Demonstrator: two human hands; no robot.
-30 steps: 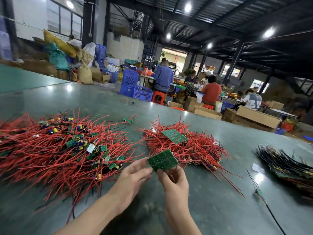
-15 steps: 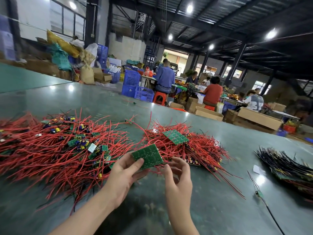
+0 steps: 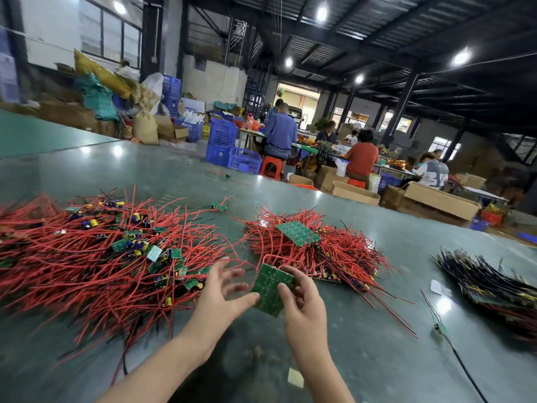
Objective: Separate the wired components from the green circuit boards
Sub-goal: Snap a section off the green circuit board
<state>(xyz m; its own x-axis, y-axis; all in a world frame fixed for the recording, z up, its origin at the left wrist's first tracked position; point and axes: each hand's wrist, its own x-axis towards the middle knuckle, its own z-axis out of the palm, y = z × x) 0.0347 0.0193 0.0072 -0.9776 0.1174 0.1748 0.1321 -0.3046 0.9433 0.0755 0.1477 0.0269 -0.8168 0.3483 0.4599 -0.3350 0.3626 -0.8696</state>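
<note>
Green circuit board [image 3: 271, 289]: rectangular, solder-dotted face up, held just above bench [image 3: 377, 344] btwn the two red piles. Right hand [image 3: 302, 303] has its grip closed on the board, thumb on top, fingers curled behind far edge. Left hand [image 3: 220, 295] grip open, fingers spread & blurred, thumb tip touching board's left edge. Red wire loops off board's top. Second board [image 3: 297, 232] lies on right red wire pile [image 3: 334, 254]. Left pile [image 3: 101, 257]: red wires w/ small boards mixed in. Dark wire bundle [image 3: 491, 283] far right.

Dim warehouse [image 3: 377, 39], bright ceiling lamps [image 3: 321, 13]
</note>
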